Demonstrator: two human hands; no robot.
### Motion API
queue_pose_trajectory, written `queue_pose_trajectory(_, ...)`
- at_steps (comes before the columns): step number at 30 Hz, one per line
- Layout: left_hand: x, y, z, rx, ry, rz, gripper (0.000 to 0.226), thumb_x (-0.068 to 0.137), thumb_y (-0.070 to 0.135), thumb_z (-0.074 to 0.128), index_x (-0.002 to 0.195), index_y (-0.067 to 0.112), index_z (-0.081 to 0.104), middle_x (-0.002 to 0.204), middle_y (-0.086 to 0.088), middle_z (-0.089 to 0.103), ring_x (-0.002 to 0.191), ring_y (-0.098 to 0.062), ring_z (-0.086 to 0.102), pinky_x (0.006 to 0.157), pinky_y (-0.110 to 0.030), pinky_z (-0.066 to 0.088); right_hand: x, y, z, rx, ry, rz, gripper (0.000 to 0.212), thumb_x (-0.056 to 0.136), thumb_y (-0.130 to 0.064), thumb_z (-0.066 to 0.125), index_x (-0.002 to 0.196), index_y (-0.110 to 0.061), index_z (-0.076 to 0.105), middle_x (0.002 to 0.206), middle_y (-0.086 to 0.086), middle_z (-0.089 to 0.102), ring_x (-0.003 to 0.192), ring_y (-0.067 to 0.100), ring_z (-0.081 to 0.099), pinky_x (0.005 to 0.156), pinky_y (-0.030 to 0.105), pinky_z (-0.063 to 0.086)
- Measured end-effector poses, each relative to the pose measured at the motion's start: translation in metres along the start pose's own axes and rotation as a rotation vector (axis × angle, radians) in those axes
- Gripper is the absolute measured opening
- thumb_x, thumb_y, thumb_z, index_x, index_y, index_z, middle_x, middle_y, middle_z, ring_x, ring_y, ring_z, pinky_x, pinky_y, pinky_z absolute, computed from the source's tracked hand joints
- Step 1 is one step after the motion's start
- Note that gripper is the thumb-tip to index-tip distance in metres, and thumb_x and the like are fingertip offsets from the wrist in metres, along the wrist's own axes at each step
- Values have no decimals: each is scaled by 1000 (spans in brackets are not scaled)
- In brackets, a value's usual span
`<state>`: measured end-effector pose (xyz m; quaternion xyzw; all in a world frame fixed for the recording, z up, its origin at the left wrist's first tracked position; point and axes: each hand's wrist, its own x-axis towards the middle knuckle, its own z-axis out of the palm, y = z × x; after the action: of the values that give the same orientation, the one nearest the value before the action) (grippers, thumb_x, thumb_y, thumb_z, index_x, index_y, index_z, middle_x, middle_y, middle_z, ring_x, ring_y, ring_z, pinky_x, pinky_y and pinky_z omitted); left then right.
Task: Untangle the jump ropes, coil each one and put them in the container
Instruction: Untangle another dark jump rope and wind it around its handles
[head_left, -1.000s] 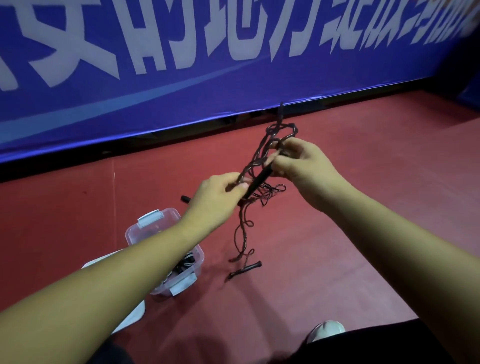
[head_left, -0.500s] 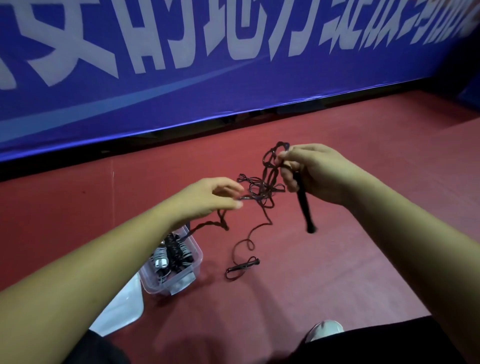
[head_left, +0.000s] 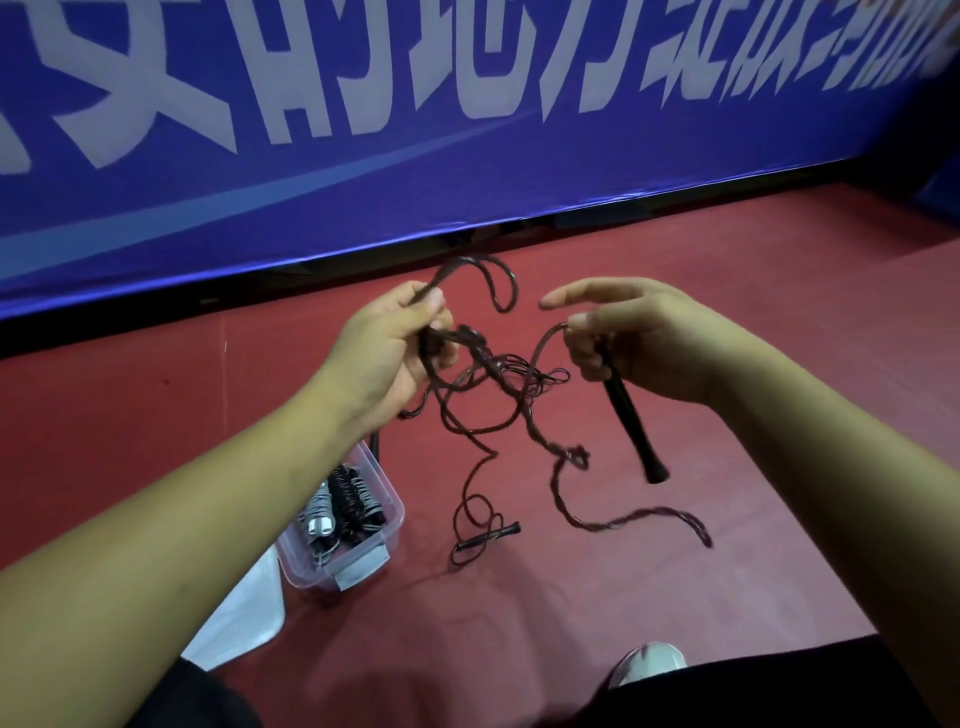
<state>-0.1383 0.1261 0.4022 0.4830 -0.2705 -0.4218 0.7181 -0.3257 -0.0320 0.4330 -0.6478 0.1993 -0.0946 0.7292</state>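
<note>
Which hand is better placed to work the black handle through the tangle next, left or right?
Probably the right hand: it grips the black handle, and its rope leads into the tangle. The left hand grips gathered strands, so it suits holding them steady.

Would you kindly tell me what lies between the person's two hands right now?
In the head view, a tangled bunch of dark jump rope hangs between the left hand and the right hand.

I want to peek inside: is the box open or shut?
Open: the box has no lid on, and coiled ropes show inside.
</note>
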Motion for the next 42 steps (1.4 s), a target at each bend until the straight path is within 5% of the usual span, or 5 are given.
queue_pose_trajectory(10, 3, 1, -7, 117, 305, -98, 21, 98, 12, 52, 78, 14, 46, 69, -3, 50, 43, -17, 52, 41, -22, 28, 0, 2, 5, -183, -53, 47, 14, 98, -5, 54, 104, -3, 66, 76, 13, 61, 58, 21, 56, 54, 29, 48)
queue_pose_trajectory(16, 2, 9, -8, -14, 248, -92, 25, 101, 19, 51, 77, 14, 44, 73, -5, 51, 37, -11, 39, 50, -26, 25, -4, 3, 13, -1199, -211, 258, 60, 82, -41, 78, 133, -15, 59, 124, 0, 69, 100, 13, 68, 80, 20, 52)
queue_pose_trajectory(20, -5, 7, 7, -98, 71, -116, 24, 101, 25, 51, 79, 16, 44, 72, -4, 54, 41, -11, 39, 46, -22, 28, 6, 23, 41, -501, -47, 41, 60, 80, -43, 77, 132, -19, 61, 128, -10, 67, 116, -1, 60, 107, 29, 44)
queue_pose_trajectory(34, 12, -4, -46, 1368, -242, 5, 18, 89, 35, 71, 89, 19, 63, 71, 4, 63, 63, -14, 55, 62, -27, 40, 3, 8, 22, 82, -145, 148, 16, 88, -19, 55, 85, -3, 59, 56, -5, 26, 36, 3, 24, 36, 17, 17)
queue_pose_trajectory(42, 26, -39, -71, 1350, -271, -126, 15, 91, 31, 70, 85, 17, 71, 71, 3, 65, 66, -10, 55, 67, -25, 42, 8, -1, 7, 605, -14, -59, 24, 95, -23, 45, 85, -7, 61, 55, -8, 30, 41, 5, 29, 44, 18, 22)
